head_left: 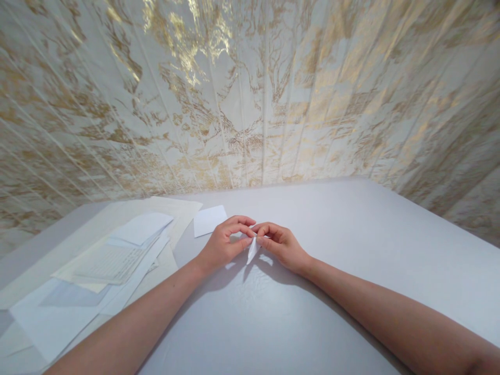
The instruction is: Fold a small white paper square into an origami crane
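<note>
Both my hands meet at the middle of the table over a small folded piece of white paper (pixel 253 252). My left hand (pixel 228 240) pinches its upper end between thumb and fingertips. From the other side, my right hand (pixel 282 245) grips the same end with thumb and curled fingers. The paper hangs down from the fingertips as a narrow pointed shape, tilted a little to the left. Its top is partly hidden by the fingers. Behind my left hand lies a flat white sheet of paper (pixel 209 220).
A smooth white table (pixel 332 219) reaches back to a pale curtain (pixel 250 104) with a gold pattern. On the left lies a spread pile of papers (pixel 58 323), large sheets underneath and a printed page (pixel 109 263) near the top.
</note>
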### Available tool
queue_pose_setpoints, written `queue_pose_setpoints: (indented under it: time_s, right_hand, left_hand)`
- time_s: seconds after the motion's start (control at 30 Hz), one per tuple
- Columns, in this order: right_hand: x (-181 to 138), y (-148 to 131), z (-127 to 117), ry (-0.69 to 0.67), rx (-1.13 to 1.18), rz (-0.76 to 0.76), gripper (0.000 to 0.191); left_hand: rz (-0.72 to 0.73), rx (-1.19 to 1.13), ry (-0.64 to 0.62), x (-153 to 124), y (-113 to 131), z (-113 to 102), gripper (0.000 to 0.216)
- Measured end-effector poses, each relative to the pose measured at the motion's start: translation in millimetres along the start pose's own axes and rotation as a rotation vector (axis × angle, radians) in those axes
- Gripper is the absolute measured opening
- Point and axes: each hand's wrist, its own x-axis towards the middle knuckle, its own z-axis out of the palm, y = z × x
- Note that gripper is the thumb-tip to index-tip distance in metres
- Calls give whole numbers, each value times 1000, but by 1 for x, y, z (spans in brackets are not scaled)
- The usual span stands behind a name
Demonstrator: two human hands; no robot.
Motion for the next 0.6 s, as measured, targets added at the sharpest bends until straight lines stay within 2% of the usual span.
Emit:
queue_pose_setpoints:
  time_s: [0.33,0.6]
  right_hand:
    - [-1,3,-1,-107,34,-2,28]
    - [-1,4,0,-78,-36,-54,23]
  left_hand:
    - [282,330,-29,-3,7,-5,12]
    - [279,307,65,-5,7,3,13]
